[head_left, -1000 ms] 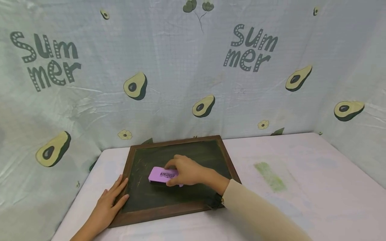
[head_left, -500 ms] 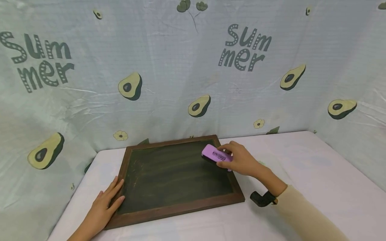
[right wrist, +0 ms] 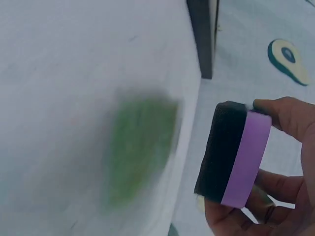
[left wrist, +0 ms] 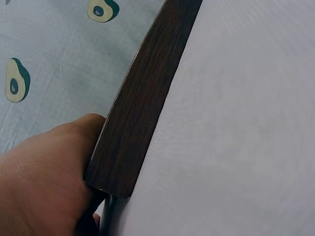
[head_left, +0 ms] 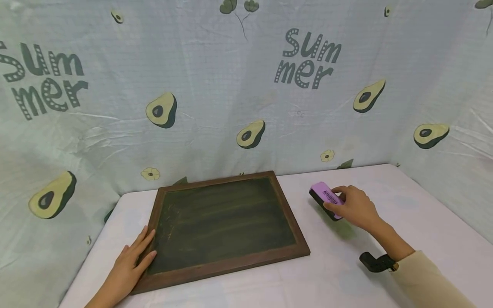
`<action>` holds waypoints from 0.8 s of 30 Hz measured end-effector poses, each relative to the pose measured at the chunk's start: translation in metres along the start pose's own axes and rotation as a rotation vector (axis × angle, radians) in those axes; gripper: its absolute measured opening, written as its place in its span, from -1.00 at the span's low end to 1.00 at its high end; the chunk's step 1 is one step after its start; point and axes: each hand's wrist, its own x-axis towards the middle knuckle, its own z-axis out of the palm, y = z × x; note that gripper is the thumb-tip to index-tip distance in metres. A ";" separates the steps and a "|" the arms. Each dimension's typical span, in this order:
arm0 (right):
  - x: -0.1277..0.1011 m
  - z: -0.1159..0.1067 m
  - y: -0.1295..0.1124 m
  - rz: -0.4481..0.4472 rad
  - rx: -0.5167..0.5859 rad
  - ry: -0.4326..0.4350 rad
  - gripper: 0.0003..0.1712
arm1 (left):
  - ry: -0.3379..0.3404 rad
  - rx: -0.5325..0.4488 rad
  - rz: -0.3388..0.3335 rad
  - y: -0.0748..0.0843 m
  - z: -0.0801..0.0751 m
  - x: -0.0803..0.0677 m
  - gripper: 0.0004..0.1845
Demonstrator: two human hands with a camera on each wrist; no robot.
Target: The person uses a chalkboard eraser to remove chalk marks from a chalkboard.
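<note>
The right hand grips a purple eraser with a black felt underside, fingers and thumb curled round its long sides, holding it tilted just above the white table, to the right of the wood-framed chalkboard and well apart from it. A dark label with small print runs along the eraser's purple top; the letters are too small to read. Beneath the eraser a green smear marks the tablecloth. The left hand lies flat, fingers straight and together, pressed on the chalkboard's near left corner. The backdrop cloth behind carries avocado prints and the word "Summer" in dotted lettering.
</note>
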 end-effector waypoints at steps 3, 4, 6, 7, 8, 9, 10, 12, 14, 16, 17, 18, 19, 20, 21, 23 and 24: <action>-0.007 -0.001 0.010 0.046 -0.020 -0.015 -0.28 | 0.010 0.006 0.006 0.000 -0.001 0.000 -0.28; -0.009 0.000 0.013 0.051 -0.028 -0.023 -0.27 | 0.014 0.007 0.010 0.000 -0.002 0.000 -0.29; -0.014 0.002 0.018 0.060 -0.036 -0.038 -0.25 | 0.015 0.006 0.015 0.000 -0.002 0.000 -0.29; -0.016 0.003 0.019 0.063 -0.039 -0.045 -0.24 | 0.014 0.002 0.016 0.000 -0.001 0.000 -0.29; -0.018 0.004 0.021 0.065 -0.038 -0.050 -0.24 | 0.013 -0.002 0.016 0.000 -0.001 0.000 -0.29; -0.019 0.005 0.022 0.068 -0.035 -0.054 -0.24 | 0.011 -0.005 0.017 0.000 -0.001 0.000 -0.29; -0.020 0.005 0.022 0.070 -0.030 -0.055 -0.24 | 0.010 -0.008 0.017 0.000 -0.001 0.000 -0.29; -0.021 0.006 0.022 0.070 -0.022 -0.058 -0.24 | 0.006 -0.006 0.008 0.000 0.000 0.000 -0.28; -0.022 0.006 0.020 0.068 -0.017 -0.064 -0.24 | 0.003 -0.002 -0.002 0.000 0.000 -0.001 -0.27; -0.022 0.007 0.019 0.067 -0.019 -0.070 -0.24 | 0.000 -0.001 -0.007 0.000 0.000 -0.001 -0.27; -0.022 0.007 0.019 0.067 -0.023 -0.073 -0.24 | -0.002 -0.003 -0.008 0.000 0.000 -0.001 -0.27; -0.022 0.007 0.018 0.069 -0.024 -0.076 -0.24 | -0.004 -0.006 -0.008 0.000 0.000 -0.001 -0.27; -0.022 0.007 0.018 0.070 -0.025 -0.077 -0.24 | -0.004 -0.008 -0.007 0.000 0.000 -0.001 -0.27; -0.022 0.008 0.018 0.069 -0.027 -0.077 -0.25 | -0.005 -0.010 -0.006 0.000 0.000 -0.001 -0.27; -0.022 0.008 0.019 0.068 -0.028 -0.078 -0.25 | -0.004 -0.012 -0.004 0.000 0.000 -0.002 -0.27; -0.022 0.009 0.019 0.066 -0.028 -0.078 -0.25 | -0.005 -0.013 -0.005 0.001 0.000 -0.002 -0.27; -0.022 0.010 0.019 0.064 -0.028 -0.079 -0.25 | -0.004 -0.012 -0.005 0.001 0.000 -0.002 -0.27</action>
